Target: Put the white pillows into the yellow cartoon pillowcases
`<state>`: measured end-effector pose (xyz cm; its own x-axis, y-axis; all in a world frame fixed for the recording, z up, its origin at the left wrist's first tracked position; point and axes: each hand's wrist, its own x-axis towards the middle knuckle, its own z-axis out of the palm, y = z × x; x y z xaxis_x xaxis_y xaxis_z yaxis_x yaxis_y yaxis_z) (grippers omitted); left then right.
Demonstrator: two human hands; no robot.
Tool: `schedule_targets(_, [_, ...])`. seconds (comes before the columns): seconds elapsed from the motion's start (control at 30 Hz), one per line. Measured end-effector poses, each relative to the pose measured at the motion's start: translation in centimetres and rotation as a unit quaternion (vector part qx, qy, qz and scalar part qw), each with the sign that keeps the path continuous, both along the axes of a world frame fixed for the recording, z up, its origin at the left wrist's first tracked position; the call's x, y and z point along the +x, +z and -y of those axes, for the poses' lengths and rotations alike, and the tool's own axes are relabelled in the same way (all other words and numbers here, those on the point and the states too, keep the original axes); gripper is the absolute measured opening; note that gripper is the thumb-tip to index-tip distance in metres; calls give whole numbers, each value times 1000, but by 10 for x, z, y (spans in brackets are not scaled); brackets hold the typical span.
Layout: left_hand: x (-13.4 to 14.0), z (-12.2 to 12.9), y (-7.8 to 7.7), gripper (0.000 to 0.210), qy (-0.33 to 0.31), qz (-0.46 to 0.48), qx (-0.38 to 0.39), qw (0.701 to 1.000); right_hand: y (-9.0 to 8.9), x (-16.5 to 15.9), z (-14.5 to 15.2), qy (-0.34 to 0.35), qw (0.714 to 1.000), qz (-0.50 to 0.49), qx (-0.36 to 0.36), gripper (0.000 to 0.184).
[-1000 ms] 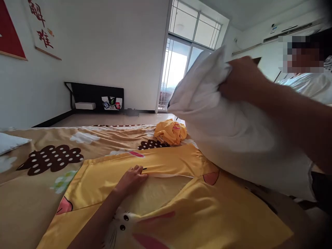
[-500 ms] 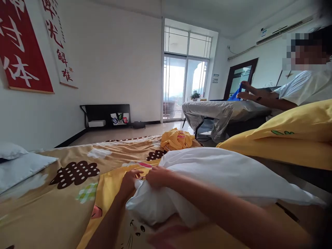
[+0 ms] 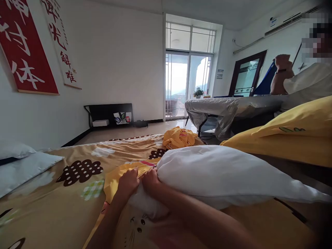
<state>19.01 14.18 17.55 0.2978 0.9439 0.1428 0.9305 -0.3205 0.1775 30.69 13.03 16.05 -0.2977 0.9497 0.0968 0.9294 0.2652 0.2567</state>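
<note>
A plump white pillow (image 3: 212, 171) lies across a yellow pillowcase (image 3: 112, 183) with a printed animal face. My left hand (image 3: 129, 181) is closed on the pillowcase's cloth, which bunches into folds near its knuckles. Close beside it, my right hand (image 3: 150, 180) is closed round the pillow's near left end, where the pillow narrows. Whether the right fingers also hold some yellow cloth is hidden. The pillow's corner shows pale below both hands, above the printed face.
The bed has a brown patterned sheet (image 3: 52, 214). A crumpled yellow cloth (image 3: 179, 137) lies beyond the pillow, a yellow pillow (image 3: 290, 133) at right and white pillows (image 3: 28, 169) at left. Behind, a person (image 3: 308, 76) holds blue cloth (image 3: 267, 79) by a covered table (image 3: 212, 105).
My left hand has closed on the pillowcase and my right hand has tightened at the pillow's end. The other person's hand has risen with the blue cloth. The view has shifted slightly.
</note>
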Motion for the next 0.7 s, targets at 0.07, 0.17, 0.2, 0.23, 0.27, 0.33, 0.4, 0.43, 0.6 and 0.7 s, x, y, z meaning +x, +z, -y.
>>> schedule_targets(0.07, [2,6,7,12,1,3,-5,1000,-7,-2,15,-4,999,-1,36,27])
schedule_targets(0.17, [10,16,13,8,-14,20,7,1000,-16,0,36,20,996,-18,82,29])
schedule_targets(0.2, [13,19,12,9,-22,24,10,999,-19,1,41,27,995,-24,90,29])
schedule_targets(0.23, [15,20,10,10,-30,27,9,999,-22,2,46,31,995,-29,95,30])
schedule_targets(0.27, [17,20,8,10,-39,30,4,999,-24,3,49,38,994,-33,101,31])
schedule_targets(0.33, [15,17,2,11,-67,34,-18,997,-26,7,57,58,990,-41,119,35])
schedule_targets(0.4, [9,11,-2,11,-111,39,-42,992,-23,13,65,88,985,-56,135,42])
schedule_targets(0.43, [6,9,-3,10,-132,40,-51,989,-19,17,70,105,983,-65,133,47])
schedule_targets(0.6, [7,6,-12,11,-118,18,-35,992,12,49,105,125,988,-60,70,63])
schedule_targets(0.7, [21,8,-27,22,-49,-14,-3,999,24,85,135,122,980,-28,156,49])
